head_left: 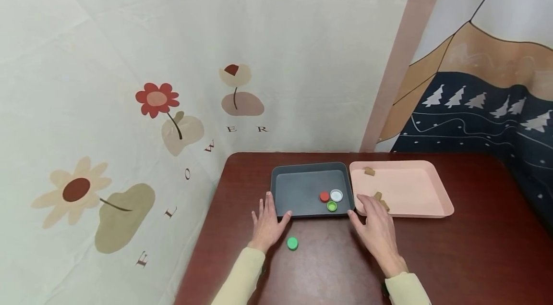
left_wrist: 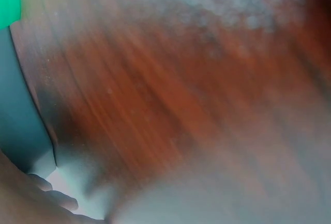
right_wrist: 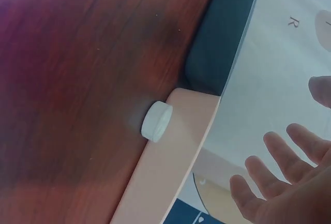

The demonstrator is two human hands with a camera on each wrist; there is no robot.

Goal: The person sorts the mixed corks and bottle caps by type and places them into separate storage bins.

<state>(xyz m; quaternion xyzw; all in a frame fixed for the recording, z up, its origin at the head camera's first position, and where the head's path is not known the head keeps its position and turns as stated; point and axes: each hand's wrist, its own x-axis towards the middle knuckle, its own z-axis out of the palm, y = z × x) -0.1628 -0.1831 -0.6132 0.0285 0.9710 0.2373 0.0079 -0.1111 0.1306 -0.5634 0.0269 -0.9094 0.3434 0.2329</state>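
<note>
Fingers spread and straight, my left hand is at the front left corner of the dark grey tray. Inside that tray lie a red bottle cap, a white one and a light green cap. A green bottle cap sits on the table, right of my left wrist. My right hand hovers over the front left corner of the pink tray, holding nothing; its fingers are apart. A white cap stands against the pink tray's outer wall, hidden in the head view.
Several small brown cork-like pieces lie in the pink tray, some partly behind my right hand. Both trays stand side by side on a dark red wooden table. A printed curtain hangs behind the table's back edge.
</note>
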